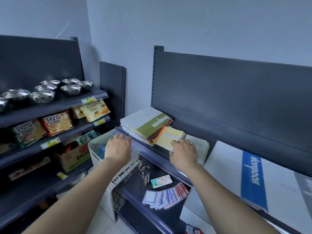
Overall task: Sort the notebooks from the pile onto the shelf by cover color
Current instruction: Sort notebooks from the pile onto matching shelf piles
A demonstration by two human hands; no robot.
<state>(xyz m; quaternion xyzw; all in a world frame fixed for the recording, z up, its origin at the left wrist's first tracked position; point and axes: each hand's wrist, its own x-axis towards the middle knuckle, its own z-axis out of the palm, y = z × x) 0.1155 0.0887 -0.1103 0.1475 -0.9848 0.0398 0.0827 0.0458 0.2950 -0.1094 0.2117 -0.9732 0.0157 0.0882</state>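
**Notebook sort: both hands at the pile on the top shelf**

Shelf (148,153): dark, with a tall back panel; carries all the notebooks.
Blue notebook (249,179): largest item, white cover with blue band, lying flat at the right end of the shelf, well apart from the pile.
Pile (145,125): at the left end of the shelf, untidy, fanned; a green-banded notebook (152,126) on top.
Yellow notebook (170,137): leaning against the right side of the pile, lower edge under the right hand.
Pale stack (200,146): just right of the yellow one, touching it.
Basket (96,149): white, slotted, below the left end of the shelf.
Right hand (184,152): palm down on the yellow notebook and pale stack, fingers spread, not closed on anything.
Left hand (118,146): palm down at the shelf edge beside the pile, fingers loosely extended, gripping nothing.
Lower shelf: phone (161,181), metal bottle (144,175).
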